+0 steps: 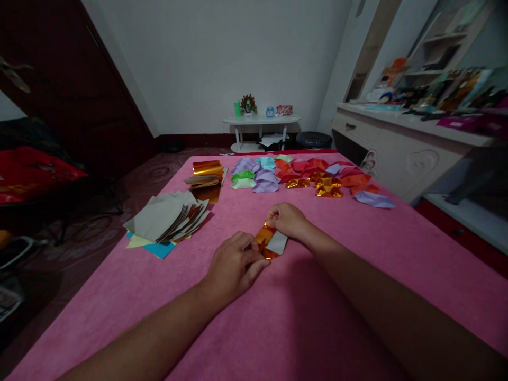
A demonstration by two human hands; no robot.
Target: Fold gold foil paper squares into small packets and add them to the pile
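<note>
Between my hands lies a partly folded sheet of gold foil paper [263, 236], its pale grey back showing on the right side. My left hand [235, 263] grips its near left end, thumb and fingers closed on the edge. At the far end, my right hand [289, 219] pinches the foil paper near its corner. The fingers cover parts of both ends. Beyond the hands, several folded gold foil pieces [328, 187] rest on the pink cloth [238, 328], beside folded purple pieces [265, 181] and red ones [305, 167].
To the left is a fanned stack of grey-backed sheets [170, 217] over blue and yellow paper. Behind it sits a pile of gold foil sheets [207, 177]. A cluttered white dresser [397, 135] stands at the right; a small white table [262, 120] is by the wall.
</note>
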